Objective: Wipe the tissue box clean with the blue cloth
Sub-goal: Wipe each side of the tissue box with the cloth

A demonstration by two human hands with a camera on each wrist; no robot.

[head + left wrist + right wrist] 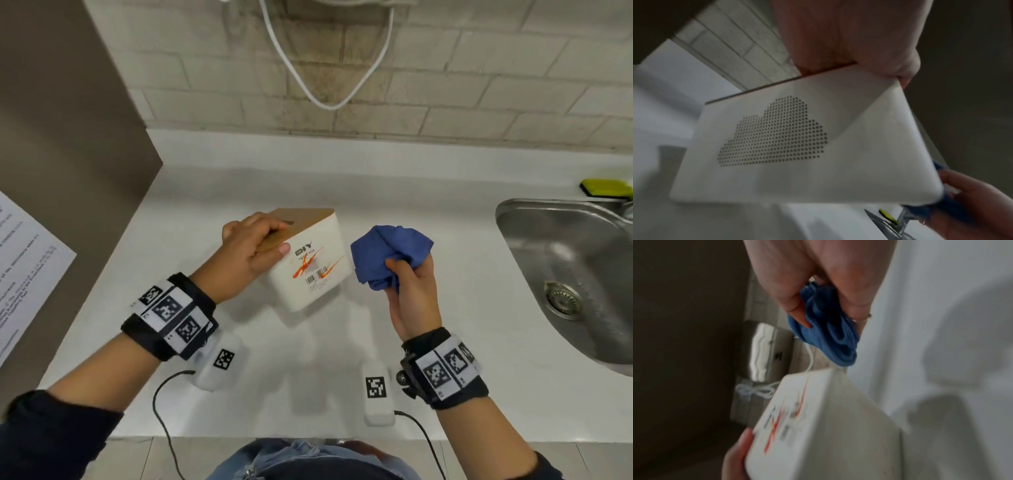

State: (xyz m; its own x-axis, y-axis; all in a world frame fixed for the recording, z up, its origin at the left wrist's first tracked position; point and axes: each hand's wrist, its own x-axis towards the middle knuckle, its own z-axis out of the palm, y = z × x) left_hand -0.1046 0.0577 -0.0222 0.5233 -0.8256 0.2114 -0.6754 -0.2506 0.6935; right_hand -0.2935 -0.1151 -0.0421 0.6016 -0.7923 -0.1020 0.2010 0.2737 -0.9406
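Gripping the tilted tissue box [313, 265] by its brown top near the middle of the surface [428, 205], the left hand [251, 251] steadies it while the right hand [412, 294] clutches the bunched blue cloth [390, 251] just beside it, not touching, so the wiping seemingly remains to be done.

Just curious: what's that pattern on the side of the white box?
A cloud shape made of small dark dots on the tissue box, clearest in the left wrist view.

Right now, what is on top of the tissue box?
The left hand grips the tissue box over its brown wooden lid. The hand covers most of the lid, and the box's contents are hidden.
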